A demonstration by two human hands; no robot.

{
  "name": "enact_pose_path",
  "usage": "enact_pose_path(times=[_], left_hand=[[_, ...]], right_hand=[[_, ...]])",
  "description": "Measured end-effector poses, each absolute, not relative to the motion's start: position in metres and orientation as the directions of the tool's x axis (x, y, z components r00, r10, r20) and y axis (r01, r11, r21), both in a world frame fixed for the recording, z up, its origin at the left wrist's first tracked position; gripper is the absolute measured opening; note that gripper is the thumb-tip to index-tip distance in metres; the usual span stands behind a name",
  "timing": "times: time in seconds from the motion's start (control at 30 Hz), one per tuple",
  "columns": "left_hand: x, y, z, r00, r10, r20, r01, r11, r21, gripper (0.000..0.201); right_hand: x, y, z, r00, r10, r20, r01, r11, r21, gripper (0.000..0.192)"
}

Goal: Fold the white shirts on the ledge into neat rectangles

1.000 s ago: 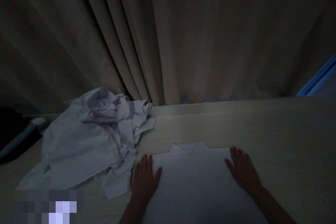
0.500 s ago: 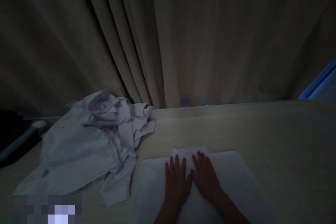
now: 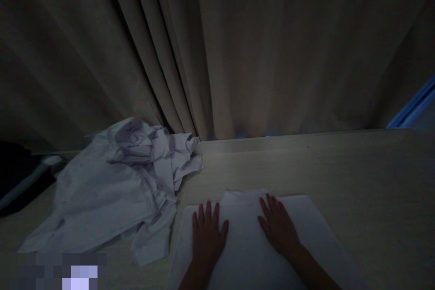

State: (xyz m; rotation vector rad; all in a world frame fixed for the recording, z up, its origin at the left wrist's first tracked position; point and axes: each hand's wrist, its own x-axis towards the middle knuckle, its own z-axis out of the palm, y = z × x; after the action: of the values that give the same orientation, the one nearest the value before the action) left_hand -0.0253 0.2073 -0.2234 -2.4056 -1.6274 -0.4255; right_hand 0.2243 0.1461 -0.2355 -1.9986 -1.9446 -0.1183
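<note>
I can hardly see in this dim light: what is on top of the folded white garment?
Both hands lie flat on the folded white garment: left hand, right hand. The cloth beneath the palms is hidden.

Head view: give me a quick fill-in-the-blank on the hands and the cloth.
1. Both hands, left hand and right hand, lie ____ on the folded white cloth.
2. The crumpled white garment lies to the ____ of the folded cloth.
3. Behind the table hangs a ____.

Missing words: flat; left; curtain
</note>
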Motion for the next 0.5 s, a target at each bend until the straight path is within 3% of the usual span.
enact_pose_path(times=[0.33, 0.5], left_hand=[[-0.077, 0.218, -0.218, 0.279, 0.911, 0.303, 0.960, -0.272, -0.064, 0.059], [-0.096, 0.221, -0.211, 0.324, 0.900, 0.292, 0.941, -0.339, -0.001, 0.055]], right_hand=[[0.297, 0.135, -0.247, 0.133, 0.952, 0.276, 0.990, -0.117, -0.074, 0.064], [0.330, 0.120, -0.241, 0.176, 0.928, 0.329, 0.984, -0.168, -0.052, 0.069]])
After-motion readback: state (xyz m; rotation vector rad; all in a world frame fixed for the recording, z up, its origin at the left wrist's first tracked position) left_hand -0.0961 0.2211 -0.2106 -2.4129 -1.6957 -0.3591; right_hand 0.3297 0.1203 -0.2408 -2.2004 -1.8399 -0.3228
